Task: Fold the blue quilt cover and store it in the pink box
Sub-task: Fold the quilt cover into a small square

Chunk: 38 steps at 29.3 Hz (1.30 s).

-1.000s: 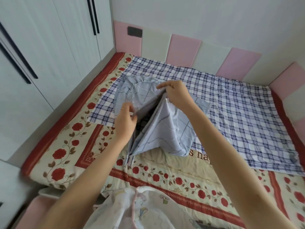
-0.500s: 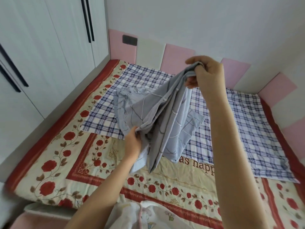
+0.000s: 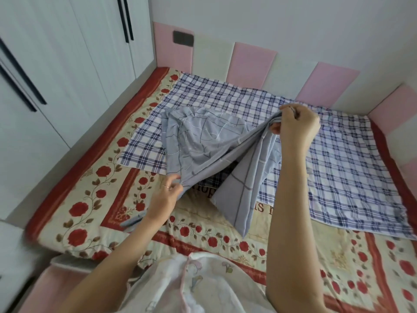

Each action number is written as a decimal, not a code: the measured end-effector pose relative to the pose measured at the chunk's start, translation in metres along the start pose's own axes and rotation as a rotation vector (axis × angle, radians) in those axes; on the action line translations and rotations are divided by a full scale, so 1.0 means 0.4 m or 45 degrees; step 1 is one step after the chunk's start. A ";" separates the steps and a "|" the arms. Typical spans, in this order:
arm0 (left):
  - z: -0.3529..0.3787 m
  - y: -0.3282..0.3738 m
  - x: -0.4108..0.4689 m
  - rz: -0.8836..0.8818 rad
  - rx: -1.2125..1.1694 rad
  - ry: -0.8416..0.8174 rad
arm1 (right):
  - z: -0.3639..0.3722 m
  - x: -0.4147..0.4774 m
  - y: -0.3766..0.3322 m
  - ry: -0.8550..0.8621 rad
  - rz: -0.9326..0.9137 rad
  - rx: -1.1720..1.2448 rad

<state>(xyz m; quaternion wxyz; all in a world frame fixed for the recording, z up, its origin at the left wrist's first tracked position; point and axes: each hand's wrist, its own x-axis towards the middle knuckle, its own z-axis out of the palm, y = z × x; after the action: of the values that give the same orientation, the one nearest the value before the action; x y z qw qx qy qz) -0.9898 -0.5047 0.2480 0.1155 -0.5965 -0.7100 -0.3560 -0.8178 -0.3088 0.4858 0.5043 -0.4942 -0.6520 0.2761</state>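
Both hands are gripping the blue quilt cover [image 3: 203,141] above the bed [image 3: 85,199].
Right hand [image 3: 295,127] is pinching a bunched edge and holding it up; left hand [image 3: 164,195] is clutching a lower fold near the bed's surface. Cover is sagging between them, the rest lying crumpled on a checked sheet [image 3: 338,166]. Pink box [image 3: 42,290] is showing only a corner at lower left; inside hidden, cannot tell contents.

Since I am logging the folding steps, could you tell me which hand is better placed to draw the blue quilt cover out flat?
Probably the right hand: it grips a raised edge of the blue quilt cover above the plaid sheet, while the left hand pinches a low edge as anchor.
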 end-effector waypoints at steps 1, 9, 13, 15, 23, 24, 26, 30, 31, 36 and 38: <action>0.003 -0.004 -0.020 0.058 0.015 -0.059 | 0.005 -0.007 0.001 -0.002 0.010 0.027; 0.016 0.000 -0.034 -0.079 -0.092 -0.025 | 0.010 -0.019 -0.006 0.010 0.047 0.143; 0.018 0.004 -0.043 -0.113 -0.048 0.003 | 0.007 -0.023 -0.006 -0.007 0.059 0.178; 0.017 0.010 -0.046 -0.149 -0.010 -0.038 | 0.010 -0.029 -0.007 -0.030 0.056 0.188; -0.054 0.045 -0.068 -0.288 -0.026 0.002 | 0.006 -0.028 0.012 0.063 0.125 0.200; -0.056 0.049 -0.080 -0.294 -0.027 0.011 | 0.007 -0.028 0.013 0.067 0.136 0.199; -0.055 0.055 -0.094 -0.310 -0.035 0.044 | 0.013 -0.030 0.012 0.052 0.141 0.202; -0.065 0.050 -0.096 -0.271 0.014 0.112 | 0.023 -0.046 0.007 -0.037 0.142 0.190; -0.064 0.050 -0.093 -0.252 0.029 0.068 | 0.023 -0.048 0.003 -0.058 0.144 0.194; -0.022 0.092 -0.029 -0.576 -0.149 -0.171 | 0.028 -0.057 -0.025 -0.233 0.190 0.230; -0.017 0.131 0.031 -0.734 -0.332 -0.025 | 0.035 -0.064 -0.040 -0.349 0.207 0.241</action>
<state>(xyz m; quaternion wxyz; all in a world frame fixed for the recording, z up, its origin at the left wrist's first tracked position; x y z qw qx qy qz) -0.9460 -0.4978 0.2797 -0.0743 -0.3838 -0.7993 -0.4563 -0.8367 -0.3365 0.4851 0.4312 -0.4533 -0.6436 0.4408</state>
